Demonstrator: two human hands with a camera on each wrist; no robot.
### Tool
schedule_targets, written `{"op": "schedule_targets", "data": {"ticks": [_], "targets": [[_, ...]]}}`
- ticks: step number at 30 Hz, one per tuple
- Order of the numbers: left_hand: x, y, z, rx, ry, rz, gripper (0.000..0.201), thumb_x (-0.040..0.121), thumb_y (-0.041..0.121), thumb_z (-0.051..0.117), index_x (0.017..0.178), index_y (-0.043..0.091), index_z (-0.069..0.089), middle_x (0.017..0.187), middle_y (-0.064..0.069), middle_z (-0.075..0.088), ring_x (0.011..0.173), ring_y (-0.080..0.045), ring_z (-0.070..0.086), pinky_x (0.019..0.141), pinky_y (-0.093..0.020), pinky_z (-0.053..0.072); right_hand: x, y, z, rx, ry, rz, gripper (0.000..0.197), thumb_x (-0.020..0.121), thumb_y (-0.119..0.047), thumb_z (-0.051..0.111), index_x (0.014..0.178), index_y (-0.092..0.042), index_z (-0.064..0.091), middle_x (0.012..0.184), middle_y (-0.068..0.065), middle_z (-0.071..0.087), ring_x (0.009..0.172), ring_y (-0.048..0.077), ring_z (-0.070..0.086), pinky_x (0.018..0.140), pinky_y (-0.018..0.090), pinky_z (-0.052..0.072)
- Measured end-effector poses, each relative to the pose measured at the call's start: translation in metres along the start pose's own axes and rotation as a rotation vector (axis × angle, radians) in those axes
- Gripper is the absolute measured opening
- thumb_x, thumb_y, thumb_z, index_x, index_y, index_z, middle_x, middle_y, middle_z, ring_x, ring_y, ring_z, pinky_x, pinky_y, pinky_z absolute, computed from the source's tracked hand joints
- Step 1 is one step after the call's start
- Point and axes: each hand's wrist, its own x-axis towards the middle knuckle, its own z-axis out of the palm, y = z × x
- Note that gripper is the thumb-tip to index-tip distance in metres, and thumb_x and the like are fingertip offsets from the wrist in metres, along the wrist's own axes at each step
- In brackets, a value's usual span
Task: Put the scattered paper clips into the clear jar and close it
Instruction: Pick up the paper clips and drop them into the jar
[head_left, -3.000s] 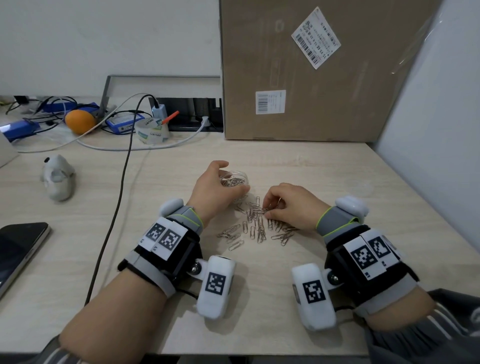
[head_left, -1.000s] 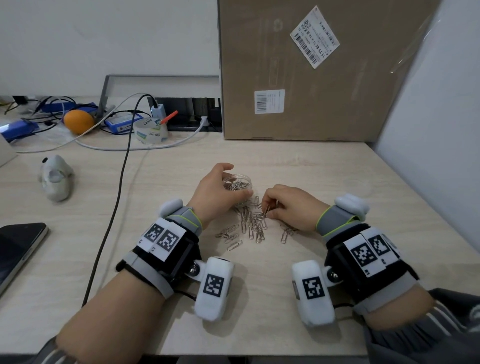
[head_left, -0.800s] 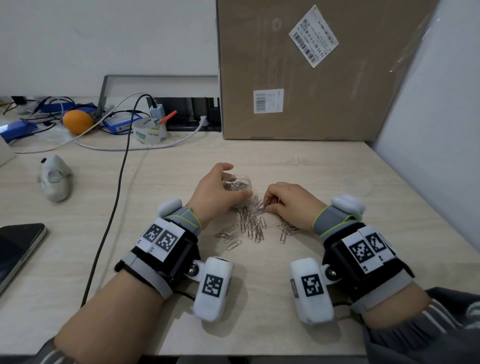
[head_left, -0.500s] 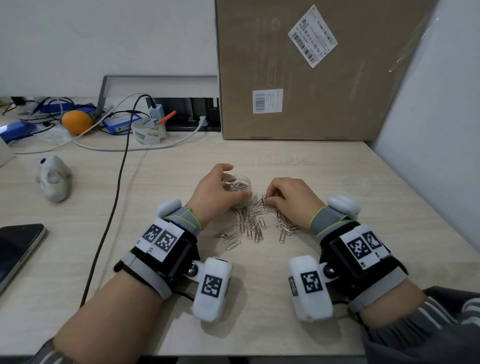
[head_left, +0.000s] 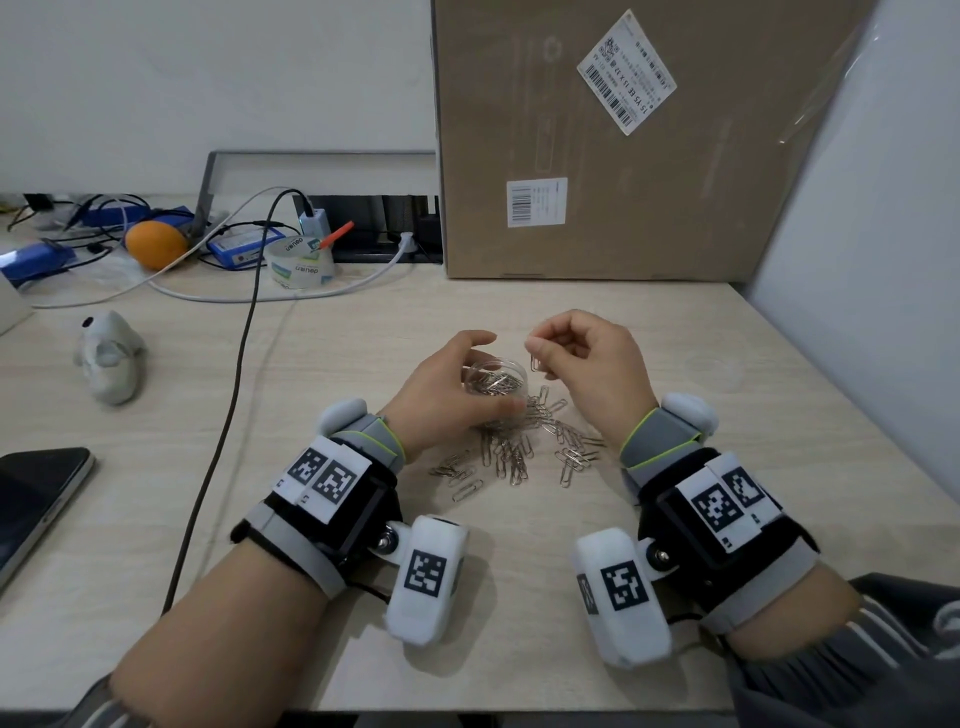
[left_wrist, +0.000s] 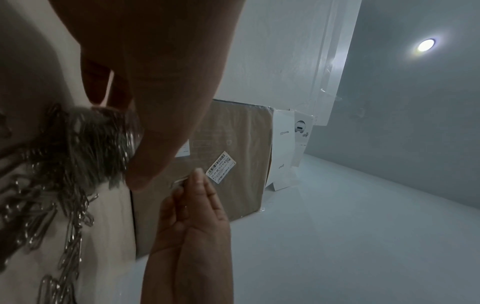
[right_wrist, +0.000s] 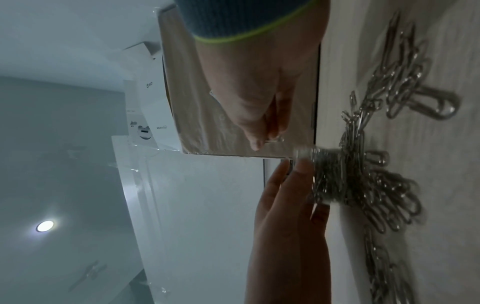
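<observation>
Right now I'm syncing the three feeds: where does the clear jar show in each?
Head: clear jar at centre, gripped by the left hand.
Left wrist: blurred, at left.
Right wrist: blurred, right of centre.
Shared landmark: the cardboard box.

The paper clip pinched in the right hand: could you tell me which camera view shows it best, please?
The head view: the paper clip hangs sharp from the right hand, beside the clear jar. The left wrist view shows only a blurred sliver of it at the fingertips; the right wrist view shows a small glint there.
</observation>
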Motion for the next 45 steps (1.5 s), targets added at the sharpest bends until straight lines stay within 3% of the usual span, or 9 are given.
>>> {"op": "schedule_targets", "data": {"ticks": [6,10,13,17,21,24,32,40,45], "targets": [[-0.003,0.003,0.004,0.04,-0.063,0.065,0.076,0.068,0.028,0.083,0.134,0.025,0.044,0.117,0.007,0.061,0.107,-0.009,0.059,0.092,-0.034,0.052,-0.006,0.0,0.007,-0.019,-0.1,-0.033,0.004,0.079,-0.017,0.07,0.077,-0.015,0.072,0.077,0.003,0.072,0.075,0.013,0.066,0.075,0.032,0.054],[-0.001,0.002,0.003,0.012,0.016,0.021,0.073,0.07,0.026,0.082,0.133,0.023,0.044,0.117,0.005,0.06,0.101,-0.01,0.06,0.092,-0.029,0.05,-0.004,0.0,0.003,-0.122,-0.056,-0.085,0.016,0.088,-0.025,0.06,0.083,-0.018,0.073,0.079,-0.007,0.071,0.078,0.001,0.064,0.072,0.013,0.046],[0.001,-0.001,-0.001,0.018,0.136,-0.024,0.07,0.072,0.029,0.08,0.132,0.021,0.045,0.116,0.004,0.058,0.097,-0.01,0.058,0.086,-0.023,0.046,-0.003,0.004,0.001,-0.318,-0.057,-0.067,0.02,0.088,-0.032,0.058,0.089,-0.016,0.069,0.086,-0.005,0.069,0.079,0.007,0.058,0.069,0.019,0.043],[0.004,-0.006,-0.005,-0.012,0.273,-0.076,0.065,0.074,0.028,0.077,0.131,0.019,0.046,0.118,0.0,0.057,0.101,-0.015,0.057,0.089,-0.028,0.048,-0.006,0.009,0.0,-0.656,-0.403,0.071,0.057,0.083,-0.059,0.047,0.128,-0.024,0.049,0.133,0.003,0.049,0.124,0.023,0.041,0.104,0.042,0.036],[0.005,-0.006,-0.005,-0.029,0.292,-0.079,0.065,0.075,0.029,0.077,0.131,0.018,0.046,0.116,0.0,0.056,0.102,-0.016,0.057,0.092,-0.031,0.048,-0.014,0.006,-0.001,-0.847,-0.69,0.063,0.089,0.067,-0.071,0.057,0.141,-0.031,0.028,0.148,-0.003,0.029,0.134,0.023,0.023,0.111,0.045,0.026],[0.005,-0.005,-0.004,-0.026,0.293,-0.074,0.065,0.074,0.029,0.077,0.131,0.018,0.046,0.115,0.0,0.057,0.101,-0.016,0.057,0.091,-0.029,0.047,-0.014,0.009,-0.001,-0.845,-0.742,0.03,0.088,0.063,-0.065,0.068,0.137,-0.032,0.034,0.143,-0.004,0.031,0.131,0.022,0.022,0.111,0.042,0.025],[0.004,-0.004,-0.004,-0.041,0.282,-0.077,0.065,0.075,0.028,0.077,0.131,0.018,0.046,0.114,0.002,0.057,0.096,-0.013,0.057,0.084,-0.024,0.044,-0.003,0.027,0.006,-0.593,-0.58,-0.078,0.023,0.083,-0.027,0.066,0.101,-0.015,0.059,0.098,-0.001,0.045,0.096,0.019,0.046,0.085,0.032,0.039],[0.004,-0.005,-0.004,-0.046,0.267,-0.082,0.065,0.075,0.03,0.077,0.131,0.019,0.046,0.116,0.002,0.056,0.097,-0.013,0.057,0.083,-0.023,0.043,0.001,0.029,0.006,-0.616,-0.43,-0.108,0.012,0.083,-0.019,0.064,0.088,-0.009,0.062,0.087,0.001,0.053,0.082,0.015,0.048,0.072,0.024,0.034],[0.004,-0.007,-0.004,-0.058,0.25,-0.089,0.066,0.074,0.031,0.078,0.13,0.019,0.046,0.116,0.0,0.057,0.1,-0.016,0.059,0.091,-0.032,0.05,0.005,0.032,0.003,-0.548,-0.242,-0.073,0.007,0.08,-0.012,0.067,0.079,-0.005,0.067,0.08,0.004,0.065,0.074,0.012,0.051,0.064,0.014,0.032]]}}
